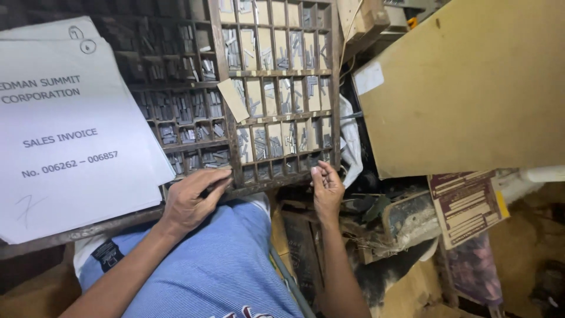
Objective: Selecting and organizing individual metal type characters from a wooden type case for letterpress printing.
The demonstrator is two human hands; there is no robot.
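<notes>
A wooden type case (276, 73), divided into many small compartments holding grey metal type pieces (176, 106), slopes across the work area above the person's lap. A white printed sheet (65, 135) covers its left portion; a large tan board (471, 82) lies to its right. The left hand (191, 200) rests on the case's lower rail, fingers curled closed around a thin dark item. The right hand (325, 187) sits at the lower right corner, fingertips pinched together; what they hold cannot be told.
</notes>
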